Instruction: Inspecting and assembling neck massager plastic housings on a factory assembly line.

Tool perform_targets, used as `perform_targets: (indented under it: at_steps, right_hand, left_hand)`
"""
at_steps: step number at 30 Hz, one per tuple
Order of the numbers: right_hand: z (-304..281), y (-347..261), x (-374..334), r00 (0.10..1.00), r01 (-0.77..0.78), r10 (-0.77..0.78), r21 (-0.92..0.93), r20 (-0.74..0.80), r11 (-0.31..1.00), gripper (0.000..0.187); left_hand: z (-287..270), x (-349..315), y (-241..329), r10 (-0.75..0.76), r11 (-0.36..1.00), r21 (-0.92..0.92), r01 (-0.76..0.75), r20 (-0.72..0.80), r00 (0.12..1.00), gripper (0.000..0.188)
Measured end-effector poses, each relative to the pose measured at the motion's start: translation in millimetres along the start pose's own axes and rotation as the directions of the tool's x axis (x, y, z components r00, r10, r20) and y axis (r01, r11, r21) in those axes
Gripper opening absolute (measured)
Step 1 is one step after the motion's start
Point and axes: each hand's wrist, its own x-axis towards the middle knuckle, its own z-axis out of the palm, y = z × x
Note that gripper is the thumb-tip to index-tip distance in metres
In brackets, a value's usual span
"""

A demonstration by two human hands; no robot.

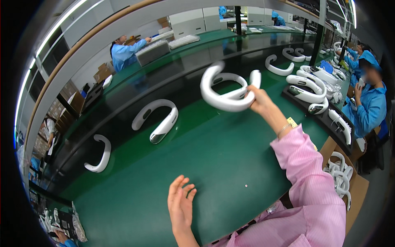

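My right hand (260,101) is closed around one arm of a white C-shaped neck fan (224,103), lifted above the far side of the green bench. The free end of this fan is slightly blurred. Another white neck fan (231,76) shows through its opening, partly hidden behind it. Low over the bench in front, my left hand (181,203) is empty, its fingers apart and loosely bent. Beyond it, a white neck fan with a shiny end (166,123) lies on the dark conveyor's near edge. Farther left lies another curved white piece (105,155).
At right, a black tray (343,142) carries several neck fans, and a cardboard box (358,191) holds more. More fans (279,71) lie along the conveyor (193,92). A tiny white piece (246,185) is on the bench (222,164). People in blue gowns (370,111) work nearby.
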Motion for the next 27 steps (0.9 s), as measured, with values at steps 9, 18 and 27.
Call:
perform_targets:
  at_steps: [9,18,27]
  right_hand:
    - [-58.4,3.6,121.5,0.806,0.023,-0.565,-0.964,0.175,-0.266,0.038]
    - [1.2,33.5,51.1,0.700,0.633,-0.202,-0.726,0.685,-0.268,0.041]
    - [104.0,12.3,-152.5,0.748,-0.189,0.059,0.126,0.661,0.974,0.033]
  left_hand:
    - [4.8,0.8,5.0,-0.033,0.999,0.014,0.034,-0.012,0.999,0.027]
    - [7.4,-1.7,10.2,0.001,0.999,0.048,0.000,-0.019,1.000,0.024]
    - [20.0,-1.3,-14.8,0.512,0.649,0.653,-0.391,0.006,0.859,0.082]
